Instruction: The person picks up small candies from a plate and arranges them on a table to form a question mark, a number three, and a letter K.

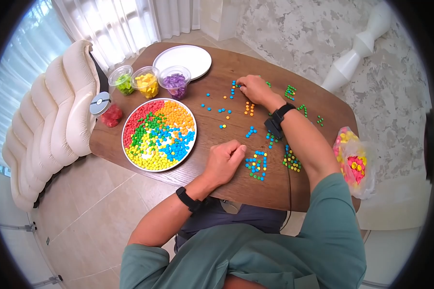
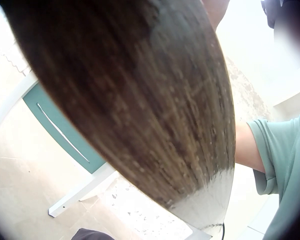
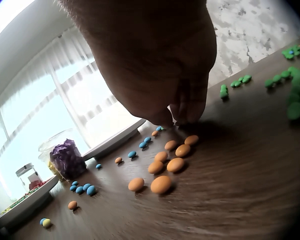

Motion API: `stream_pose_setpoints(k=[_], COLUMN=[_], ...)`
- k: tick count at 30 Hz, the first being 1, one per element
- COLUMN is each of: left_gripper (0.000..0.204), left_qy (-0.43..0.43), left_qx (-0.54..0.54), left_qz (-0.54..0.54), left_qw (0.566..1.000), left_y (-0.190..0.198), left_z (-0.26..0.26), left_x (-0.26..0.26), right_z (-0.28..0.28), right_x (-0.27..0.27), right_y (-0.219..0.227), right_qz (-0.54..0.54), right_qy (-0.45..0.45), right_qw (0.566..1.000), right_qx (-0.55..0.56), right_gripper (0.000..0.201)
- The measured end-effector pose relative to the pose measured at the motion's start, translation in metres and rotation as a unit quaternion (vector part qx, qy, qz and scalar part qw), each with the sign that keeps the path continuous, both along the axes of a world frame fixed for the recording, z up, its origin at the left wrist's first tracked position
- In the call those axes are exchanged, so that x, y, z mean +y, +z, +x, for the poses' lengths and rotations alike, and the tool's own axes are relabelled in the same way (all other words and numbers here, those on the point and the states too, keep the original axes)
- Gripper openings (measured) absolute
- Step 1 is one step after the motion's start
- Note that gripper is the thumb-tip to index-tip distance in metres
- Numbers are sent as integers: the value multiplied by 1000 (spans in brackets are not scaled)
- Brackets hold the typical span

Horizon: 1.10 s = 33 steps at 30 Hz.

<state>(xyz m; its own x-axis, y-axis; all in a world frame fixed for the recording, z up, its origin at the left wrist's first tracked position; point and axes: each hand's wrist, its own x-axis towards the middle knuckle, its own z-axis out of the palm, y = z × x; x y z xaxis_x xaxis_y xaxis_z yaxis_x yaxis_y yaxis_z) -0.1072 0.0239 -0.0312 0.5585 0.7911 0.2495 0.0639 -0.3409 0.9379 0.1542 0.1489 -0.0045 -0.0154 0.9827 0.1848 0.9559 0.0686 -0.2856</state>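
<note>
My right hand (image 1: 255, 90) reaches to the far part of the wooden table, fingers pointing down beside a short line of blue candies (image 1: 233, 89). In the right wrist view its fingertips (image 3: 190, 117) come together close over the tabletop, behind small orange candies (image 3: 175, 165) set in two rows; I cannot tell whether a candy is between them. My left hand (image 1: 224, 161) rests near the table's front edge, fingers loosely curled, with nothing seen in it. Right of it lies a patterned group of blue, green and yellow candies (image 1: 256, 165). The left wrist view shows mostly wood.
Left stands a round white tray (image 1: 124, 144) of candies sorted by colour. Behind are cups of green (image 1: 124, 85), yellow (image 1: 147, 85) and purple pieces (image 1: 175, 85), a lidded jar (image 1: 110, 113) and a white plate (image 1: 183, 60). A plastic bag (image 1: 356, 164) lies at right.
</note>
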Motion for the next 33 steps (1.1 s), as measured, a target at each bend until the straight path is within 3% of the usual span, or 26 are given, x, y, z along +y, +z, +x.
stream_pose_setpoints(k=[12,24,33], left_gripper=[29,29,30], left_qy=[-3,-2,0], left_qx=[1,1,6], left_qz=[-2,-2,2], left_qw=[1000,1000,1000], left_y=[-1,0,0], left_z=[1,0,1], left_x=[0,0,-1], right_z=[1,-5,1], right_x=[-5,-16,-19], right_y=[-2,2,-5], right_qz=[-14,-58,-52], right_qy=[27,22,77], right_qw=[999,998,994], right_qx=[-34,-32,-64], right_gripper=[26,39,41])
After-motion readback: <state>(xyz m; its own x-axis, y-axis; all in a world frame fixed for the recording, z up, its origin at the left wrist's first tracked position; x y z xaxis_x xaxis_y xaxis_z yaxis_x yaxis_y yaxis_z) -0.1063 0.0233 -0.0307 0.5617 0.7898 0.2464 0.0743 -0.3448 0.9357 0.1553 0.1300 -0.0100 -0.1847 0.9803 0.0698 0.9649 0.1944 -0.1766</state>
